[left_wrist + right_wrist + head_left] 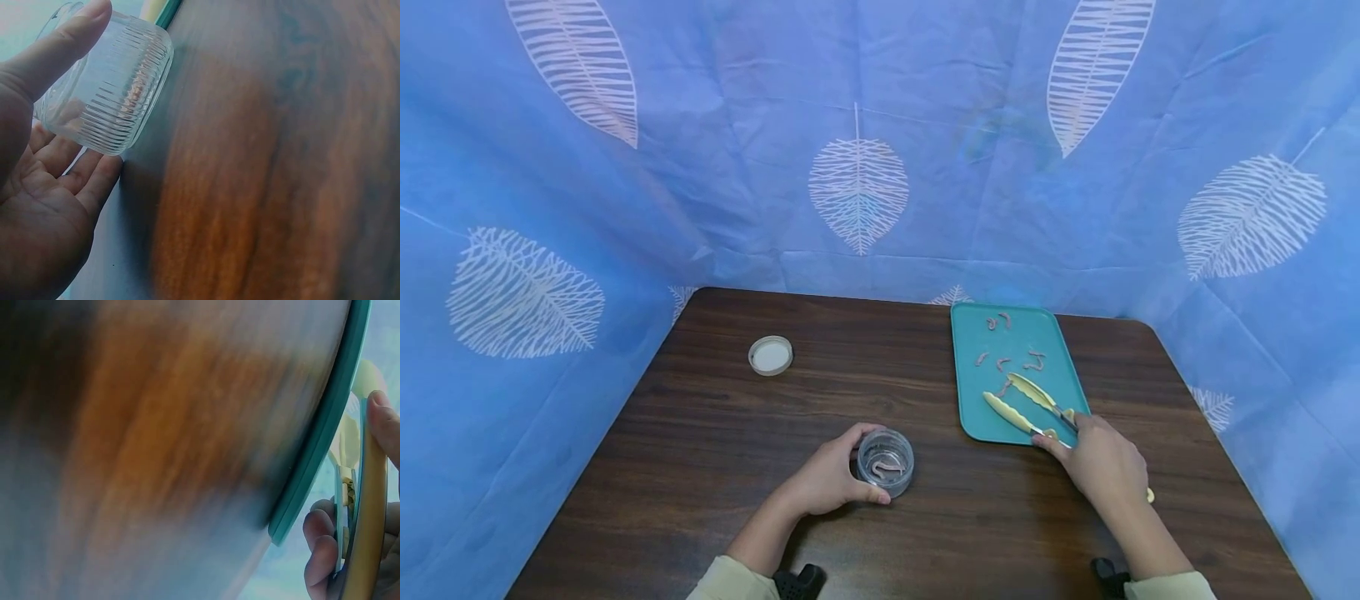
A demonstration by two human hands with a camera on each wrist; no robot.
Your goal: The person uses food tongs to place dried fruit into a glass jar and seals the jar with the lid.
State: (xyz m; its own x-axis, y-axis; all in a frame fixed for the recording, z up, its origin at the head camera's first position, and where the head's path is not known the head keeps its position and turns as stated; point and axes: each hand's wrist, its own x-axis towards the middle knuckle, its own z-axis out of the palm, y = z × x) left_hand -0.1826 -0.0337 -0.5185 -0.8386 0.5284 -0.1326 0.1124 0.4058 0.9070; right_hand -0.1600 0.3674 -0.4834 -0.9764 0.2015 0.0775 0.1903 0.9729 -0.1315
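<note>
My left hand (831, 479) grips a clear glass jar (885, 463), thumb on the near side and fingers round the far side. Inside the jar lie pinkish worm-like pieces (889, 468); its ribbed wall (119, 94) shows in the left wrist view. My right hand (1105, 462) holds a pair of tongs (1051, 421) with pale yellow tips, spread apart over the near part of a teal tray (981, 429). One worm-like piece (1004, 388) lies between the tong tips. Several more are scattered on the tray. In the right wrist view, fingers wrap the tongs' yellow handle (369, 519).
A round lid (771, 356) with a white inside lies at the back left of the dark wooden table (700, 433). Blue cloth (760, 167) with white leaf prints hangs behind and at both sides.
</note>
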